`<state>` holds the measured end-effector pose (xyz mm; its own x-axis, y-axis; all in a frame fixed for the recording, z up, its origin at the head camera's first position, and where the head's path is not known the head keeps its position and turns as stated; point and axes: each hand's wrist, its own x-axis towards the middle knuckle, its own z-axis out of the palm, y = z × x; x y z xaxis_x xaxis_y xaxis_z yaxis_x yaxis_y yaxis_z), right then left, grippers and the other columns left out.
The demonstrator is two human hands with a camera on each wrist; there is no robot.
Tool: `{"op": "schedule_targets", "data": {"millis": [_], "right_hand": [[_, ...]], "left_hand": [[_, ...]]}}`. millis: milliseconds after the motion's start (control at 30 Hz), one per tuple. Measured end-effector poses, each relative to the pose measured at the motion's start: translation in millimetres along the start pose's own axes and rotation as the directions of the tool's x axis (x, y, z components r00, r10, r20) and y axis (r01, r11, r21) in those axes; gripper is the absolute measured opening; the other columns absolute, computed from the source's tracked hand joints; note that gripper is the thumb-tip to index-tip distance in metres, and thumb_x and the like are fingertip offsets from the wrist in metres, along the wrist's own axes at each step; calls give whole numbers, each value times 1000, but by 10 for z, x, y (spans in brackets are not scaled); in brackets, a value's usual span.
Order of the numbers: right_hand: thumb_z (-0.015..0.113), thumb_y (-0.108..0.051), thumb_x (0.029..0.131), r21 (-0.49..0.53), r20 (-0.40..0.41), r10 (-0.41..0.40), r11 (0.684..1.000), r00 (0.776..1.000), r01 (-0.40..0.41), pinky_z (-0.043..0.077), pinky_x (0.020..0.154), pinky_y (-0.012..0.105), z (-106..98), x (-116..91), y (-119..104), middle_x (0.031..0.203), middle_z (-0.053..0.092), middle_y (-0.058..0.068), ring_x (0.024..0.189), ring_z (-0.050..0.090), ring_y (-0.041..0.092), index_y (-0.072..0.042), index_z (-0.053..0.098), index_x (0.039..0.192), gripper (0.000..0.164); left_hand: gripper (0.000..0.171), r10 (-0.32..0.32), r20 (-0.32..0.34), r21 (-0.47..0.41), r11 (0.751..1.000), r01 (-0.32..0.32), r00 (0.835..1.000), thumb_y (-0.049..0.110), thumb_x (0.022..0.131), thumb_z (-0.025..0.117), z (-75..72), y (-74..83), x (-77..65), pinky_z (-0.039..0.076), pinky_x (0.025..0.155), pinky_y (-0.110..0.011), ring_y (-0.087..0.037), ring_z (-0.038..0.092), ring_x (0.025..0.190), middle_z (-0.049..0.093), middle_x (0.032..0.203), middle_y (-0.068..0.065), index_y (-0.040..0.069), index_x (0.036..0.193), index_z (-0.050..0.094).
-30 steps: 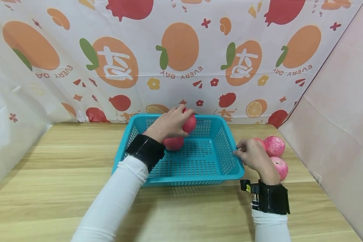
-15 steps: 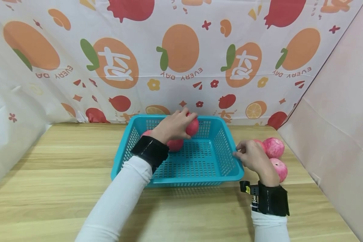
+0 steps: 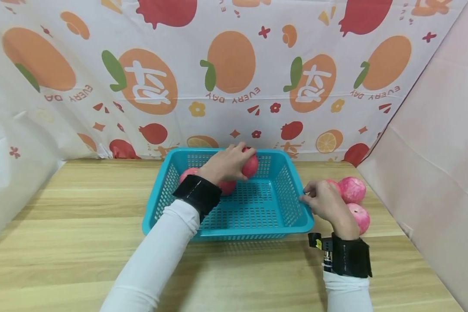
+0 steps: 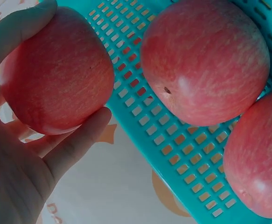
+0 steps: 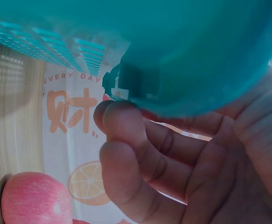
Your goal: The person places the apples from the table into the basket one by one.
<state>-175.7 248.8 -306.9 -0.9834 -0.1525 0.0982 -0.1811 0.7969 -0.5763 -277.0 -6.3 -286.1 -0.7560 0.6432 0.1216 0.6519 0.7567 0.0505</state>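
My left hand (image 3: pixel 227 163) grips a red apple (image 3: pixel 250 167) above the far part of a turquoise plastic basket (image 3: pixel 222 234). In the left wrist view, thumb and fingers curl round that held apple (image 4: pixel 59 74). Two more apples lie in the basket: one at the left (image 3: pixel 188 173) and one (image 3: pixel 228 187) partly behind my left hand. At the basket's right side, my right hand (image 3: pixel 327 201) holds the rim. Its curled fingers (image 5: pixel 119 163) show just under the rim in the right wrist view; the thumb is mostly hidden there.
To the right of my right hand, a group of apples stands on the wooden table (image 3: pixel 70 225): one at the back (image 3: pixel 352 190), one in front (image 3: pixel 359 217), another (image 3: pixel 334 185) partly hidden. A fruit-print cloth (image 3: pixel 234 112) hangs behind the basket.
My left hand has moved slightly to the right and nearer with its apple, over the basket. More of the basket's left apple shows. My right hand has stayed on the rim.
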Motion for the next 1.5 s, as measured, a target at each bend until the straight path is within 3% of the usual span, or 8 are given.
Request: {"op": "schedule_targets", "data": {"millis": [333,900,1500], "right_hand": [[63,-6,82,-1,-4,1,1000,1000,-1,54,52,29,14,-6,11,72,61,11,53,55,14,5,60,93,16],[63,-6,82,-14,-6,-12,1000,1000,12,53,51,29,3,7,13,71,61,11,52,54,14,5,60,91,14],[62,-6,83,-13,12,29,1000,1000,-28,52,50,28,8,26,-1,71,61,10,53,55,15,5,60,93,15]], "left_hand": [[76,-1,56,-43,999,3,998,38,70,75,59,-5,27,49,82,-42,-25,40,106,38,126,-11,19,133,36],[76,19,125,24,999,-22,992,42,69,75,124,-5,166,49,82,-42,-23,43,103,41,125,-9,20,131,38],[80,37,218,41,998,-47,975,35,70,75,283,59,248,44,91,-45,-24,39,109,38,129,-9,21,136,32]]}}
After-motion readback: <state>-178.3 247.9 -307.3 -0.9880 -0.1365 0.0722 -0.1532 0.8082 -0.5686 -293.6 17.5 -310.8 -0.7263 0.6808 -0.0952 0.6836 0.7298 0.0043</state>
